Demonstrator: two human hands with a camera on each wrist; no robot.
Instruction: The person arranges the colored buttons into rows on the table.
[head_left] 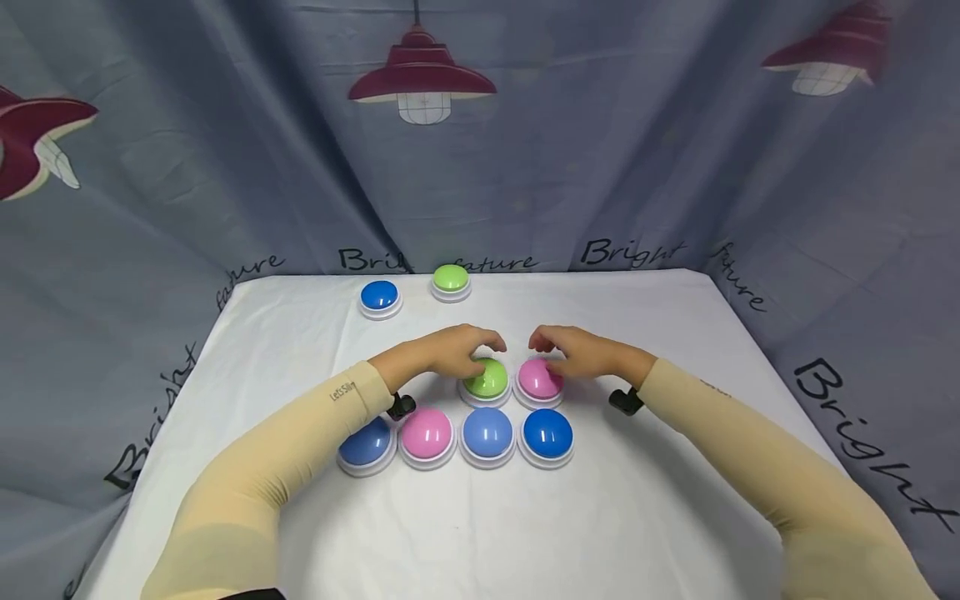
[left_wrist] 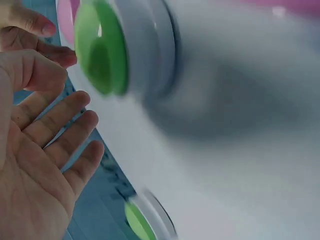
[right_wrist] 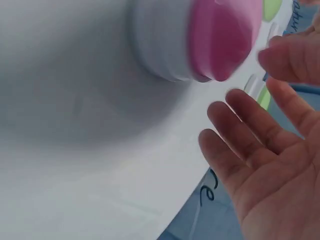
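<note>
Near the middle of the table, a green dome button [head_left: 491, 377] on a white base stands beside a pink dome button [head_left: 537, 382]. My left hand [head_left: 455, 350] hovers at the green one, thumb close over its left side; in the left wrist view the fingers [left_wrist: 67, 145] are spread and loosely bent, holding nothing. At the pink button is my right hand [head_left: 577, 352], its thumb over the dome's right edge. The right wrist view shows its relaxed fingers [right_wrist: 240, 135] apart from the pink dome [right_wrist: 225, 40]. Whether either thumb touches a dome I cannot tell.
A front row holds a periwinkle button [head_left: 365, 443] partly behind the left sleeve, a pink one [head_left: 427, 433], another periwinkle one [head_left: 487, 433] and a blue one [head_left: 547, 434]. Farther back are a blue button [head_left: 379, 295] and a green button [head_left: 451, 278]. A printed curtain [head_left: 525, 167] surrounds the white table [head_left: 637, 517].
</note>
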